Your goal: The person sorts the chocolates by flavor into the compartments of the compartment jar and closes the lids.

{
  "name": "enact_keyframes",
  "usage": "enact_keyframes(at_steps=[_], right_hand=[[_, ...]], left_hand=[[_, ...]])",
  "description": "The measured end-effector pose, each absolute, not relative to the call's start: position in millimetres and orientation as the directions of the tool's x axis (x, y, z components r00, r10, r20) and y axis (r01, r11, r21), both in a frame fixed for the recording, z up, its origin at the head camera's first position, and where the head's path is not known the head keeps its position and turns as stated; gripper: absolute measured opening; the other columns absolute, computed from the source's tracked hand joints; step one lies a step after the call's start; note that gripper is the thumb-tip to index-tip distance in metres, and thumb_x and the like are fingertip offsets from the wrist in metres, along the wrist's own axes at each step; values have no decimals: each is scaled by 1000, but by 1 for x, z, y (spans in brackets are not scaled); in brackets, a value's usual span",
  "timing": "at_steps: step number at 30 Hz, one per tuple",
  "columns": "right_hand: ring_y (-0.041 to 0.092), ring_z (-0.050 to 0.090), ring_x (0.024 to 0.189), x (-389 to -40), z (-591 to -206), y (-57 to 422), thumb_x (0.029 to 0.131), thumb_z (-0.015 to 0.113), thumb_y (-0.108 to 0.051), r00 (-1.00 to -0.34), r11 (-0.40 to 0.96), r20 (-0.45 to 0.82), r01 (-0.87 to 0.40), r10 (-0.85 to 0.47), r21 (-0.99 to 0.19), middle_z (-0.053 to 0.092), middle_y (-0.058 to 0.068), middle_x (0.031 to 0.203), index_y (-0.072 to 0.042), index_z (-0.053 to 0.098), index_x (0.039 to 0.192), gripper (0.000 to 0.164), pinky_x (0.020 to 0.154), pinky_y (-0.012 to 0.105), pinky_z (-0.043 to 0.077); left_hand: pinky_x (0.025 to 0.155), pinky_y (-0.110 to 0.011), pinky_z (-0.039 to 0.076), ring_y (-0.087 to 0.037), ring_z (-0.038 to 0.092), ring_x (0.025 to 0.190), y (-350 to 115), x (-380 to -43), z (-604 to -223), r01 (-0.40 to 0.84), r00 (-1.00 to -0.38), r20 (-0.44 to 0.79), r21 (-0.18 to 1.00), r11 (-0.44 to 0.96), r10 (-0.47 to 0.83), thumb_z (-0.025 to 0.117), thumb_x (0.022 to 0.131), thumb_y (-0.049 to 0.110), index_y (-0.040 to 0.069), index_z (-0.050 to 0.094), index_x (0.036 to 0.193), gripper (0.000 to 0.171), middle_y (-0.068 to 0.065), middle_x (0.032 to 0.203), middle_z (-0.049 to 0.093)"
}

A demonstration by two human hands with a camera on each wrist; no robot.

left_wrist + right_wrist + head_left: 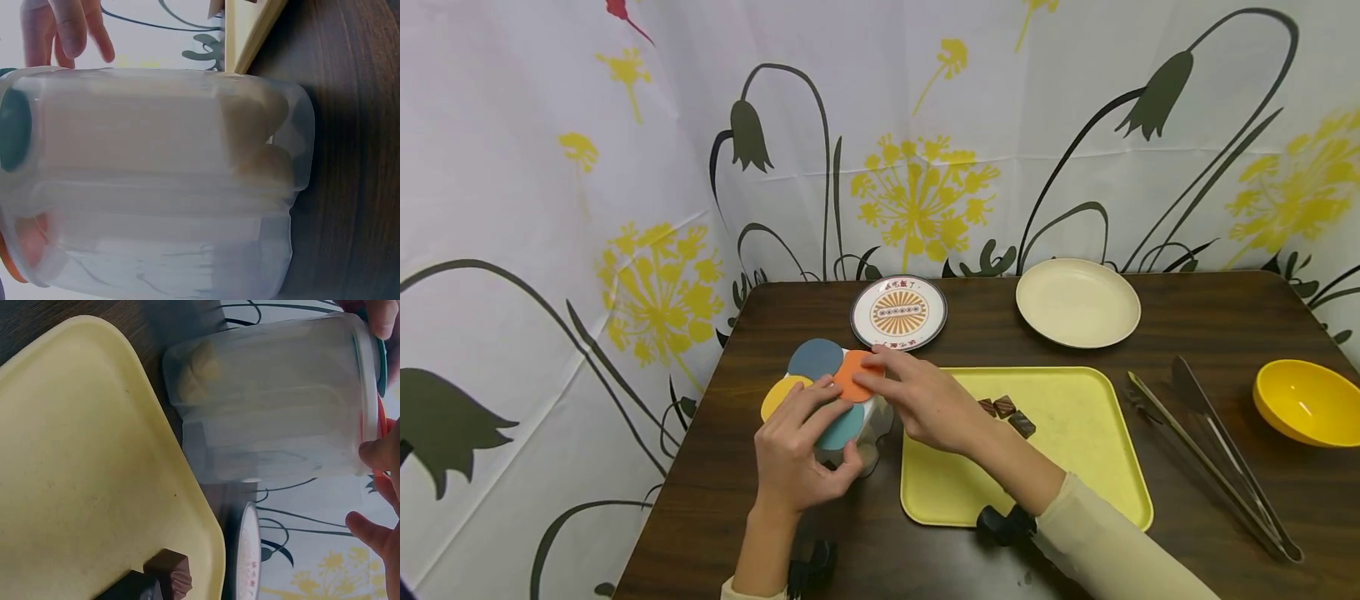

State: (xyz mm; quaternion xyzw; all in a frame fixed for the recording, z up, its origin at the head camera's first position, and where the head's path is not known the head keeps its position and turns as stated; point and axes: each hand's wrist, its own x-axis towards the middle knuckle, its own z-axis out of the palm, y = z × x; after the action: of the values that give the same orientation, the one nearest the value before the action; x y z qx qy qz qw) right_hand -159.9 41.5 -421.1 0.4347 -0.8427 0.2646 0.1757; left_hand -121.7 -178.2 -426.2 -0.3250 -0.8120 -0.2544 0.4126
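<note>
A clear plastic container [275,400] stands upright left of the yellow tray. Its white top has several round lids: a blue lid [815,359], a yellow lid [781,397], an orange lid [852,385] and a teal lid [841,428]. Beige rounded pieces [200,374] lie at the bottom of one compartment. My left hand [801,454] touches the top between the orange and teal lids, its thumb off to the side. Fingers of my right hand [928,400] rest on the orange lid and its rim from the right. Undersides of both palms are hidden from the head view.
The yellow tray [1075,467] holds several dark chocolates [1021,423]. Behind stand a patterned plate [898,312] and a cream plate [1078,302]. Metal tongs [1247,492] and a yellow bowl [1307,408] are on the right. A floral curtain [917,108] hangs behind the table.
</note>
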Motion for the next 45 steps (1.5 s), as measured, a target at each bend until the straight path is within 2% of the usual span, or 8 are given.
enact_keyframes(at_steps=[6,12,17,21,30,34,40,45], right_hand=[[19,43,132,-156,-420,43,91,61,-2,-546,456,544,-836,-638,-304,53,4,131,-15,64,130,41,104,37,42],[23,34,142,-154,-420,45,90,62,0,-533,423,544,-846,-648,-325,48,9,146,-13,64,130,42,110,35,35],[19,37,140,-152,-419,45,91,64,-3,-528,387,542,-849,-654,-359,48,9,147,-10,65,126,35,111,30,33],[19,44,135,-149,-416,45,89,69,-7,-509,377,548,-861,-664,-343,52,9,142,-11,66,120,31,109,30,36],[17,55,110,-141,-411,43,86,76,-19,-445,318,579,-895,-683,-312,60,4,124,-10,68,120,36,94,28,45],[18,56,103,-137,-408,43,85,76,-22,-429,323,580,-903,-693,-282,60,2,119,-14,72,116,32,87,26,47],[15,56,98,-133,-408,44,86,76,-29,-421,340,586,-907,-692,-250,61,0,115,-19,75,112,28,83,25,48],[17,58,110,-131,-409,44,87,75,-32,-394,344,613,-916,-685,-204,62,4,124,-18,76,111,28,93,28,48]], left_hand=[[85,-56,52,-30,66,105,-177,-118,-424,717,-508,804,196,669,309,67,73,36,10,74,90,32,-8,104,69],[93,-58,48,-30,60,117,-176,-114,-417,659,-609,727,241,712,317,63,71,33,13,71,90,29,-7,116,67],[99,-62,41,-28,57,121,-177,-111,-411,628,-658,670,235,742,344,58,70,30,14,68,91,28,-5,123,66],[98,-63,41,-27,58,121,-178,-109,-409,619,-672,650,233,750,354,56,68,27,15,68,91,29,-4,123,66],[102,-61,38,-25,59,120,-178,-105,-405,604,-714,587,242,759,381,54,68,18,14,68,91,28,-4,116,65],[102,-57,40,-24,59,120,-179,-103,-406,635,-697,593,248,732,404,52,70,14,13,70,94,31,-3,119,65],[102,-57,41,-25,57,123,-182,-104,-412,707,-632,645,252,661,429,48,69,10,12,71,95,35,-3,124,66],[99,-58,43,-29,60,119,-184,-106,-415,759,-560,701,220,613,442,51,65,17,12,71,98,39,-5,122,67]])
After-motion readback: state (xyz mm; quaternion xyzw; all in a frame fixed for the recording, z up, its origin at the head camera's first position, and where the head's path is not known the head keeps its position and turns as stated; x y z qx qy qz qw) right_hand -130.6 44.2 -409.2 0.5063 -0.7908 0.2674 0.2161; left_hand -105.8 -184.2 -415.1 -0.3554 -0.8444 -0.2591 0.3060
